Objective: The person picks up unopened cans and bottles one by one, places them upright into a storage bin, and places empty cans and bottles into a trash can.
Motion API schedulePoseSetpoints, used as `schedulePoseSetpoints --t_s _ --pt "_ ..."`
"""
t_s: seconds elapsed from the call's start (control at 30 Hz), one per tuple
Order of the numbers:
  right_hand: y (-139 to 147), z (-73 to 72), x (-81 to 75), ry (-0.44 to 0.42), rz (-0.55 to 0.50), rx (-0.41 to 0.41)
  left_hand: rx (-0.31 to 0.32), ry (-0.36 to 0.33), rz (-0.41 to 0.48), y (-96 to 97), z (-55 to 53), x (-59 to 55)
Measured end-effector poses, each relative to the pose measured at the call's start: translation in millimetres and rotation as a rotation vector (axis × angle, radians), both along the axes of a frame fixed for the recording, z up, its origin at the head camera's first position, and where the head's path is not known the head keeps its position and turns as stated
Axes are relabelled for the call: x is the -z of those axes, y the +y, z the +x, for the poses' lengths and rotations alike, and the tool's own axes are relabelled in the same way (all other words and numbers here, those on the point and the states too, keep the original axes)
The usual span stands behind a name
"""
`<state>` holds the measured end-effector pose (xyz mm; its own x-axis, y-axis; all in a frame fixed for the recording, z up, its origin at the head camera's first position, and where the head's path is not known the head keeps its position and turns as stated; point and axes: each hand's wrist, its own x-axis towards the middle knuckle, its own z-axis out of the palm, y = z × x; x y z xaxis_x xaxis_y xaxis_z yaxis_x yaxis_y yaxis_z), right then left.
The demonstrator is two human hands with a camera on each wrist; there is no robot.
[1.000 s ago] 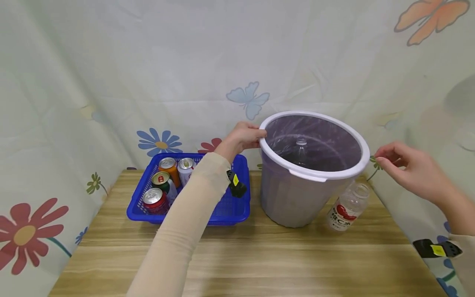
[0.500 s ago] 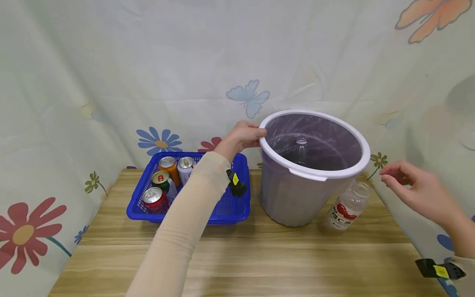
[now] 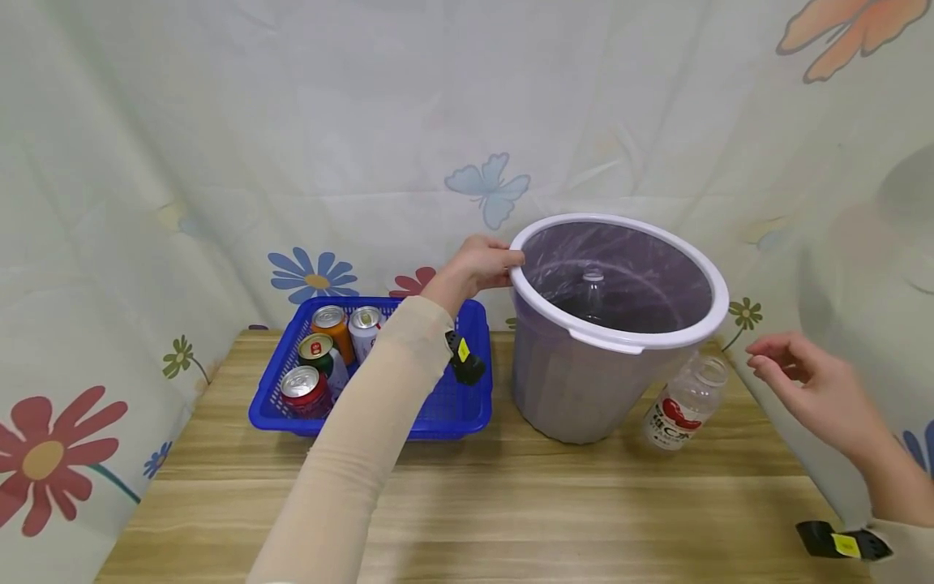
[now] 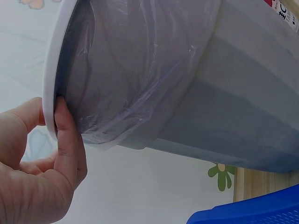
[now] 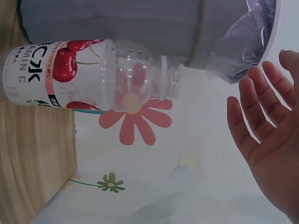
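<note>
My left hand [image 3: 477,266] pinches the white rim of a grey trash bin [image 3: 576,389], thumb on one side and fingers on the other, as the left wrist view shows. A plastic liner [image 4: 140,70] hangs over the bin's outside below the rim. Inside the bin a clear bottle [image 3: 593,296] stands with its neck up. To the right of the bin, my right hand [image 3: 820,393] hovers with nothing in it, its fingers loosely bent. Nearest to it is a clear capless plastic bottle [image 5: 88,74] with a cherry label, upright on the table.
A blue plastic basket [image 3: 452,430] stands left of the bin, holding several drink cans [image 3: 306,391]; my left forearm hides part of it. The wooden table [image 3: 511,519] meets a flower-printed curtain [image 3: 350,162] at the back and sides.
My right hand has moved away from the bin's rim, downward and slightly to the right. The left hand keeps its hold on the rim, and the bin and bottles stay in place.
</note>
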<state>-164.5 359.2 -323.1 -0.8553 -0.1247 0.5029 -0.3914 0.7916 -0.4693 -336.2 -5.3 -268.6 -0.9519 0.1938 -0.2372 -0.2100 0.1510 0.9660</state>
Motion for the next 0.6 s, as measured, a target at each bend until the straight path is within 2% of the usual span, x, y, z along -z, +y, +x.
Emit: schedulePoseSetpoints --t_s 0.2,0.37,0.6 --pt "2.4 0.4 11.2 0.023 -0.051 0.006 -0.005 -0.002 -0.004 0.2 -0.5 0.0" --pt "3.4 2.4 20.7 -0.013 -0.072 0.024 -0.004 -0.002 -0.007 -0.7 0.1 0.3" --pt "8.3 4.9 35.3 -0.063 -0.106 0.001 -0.014 -0.001 -0.005 -1.0 0.3 1.0"
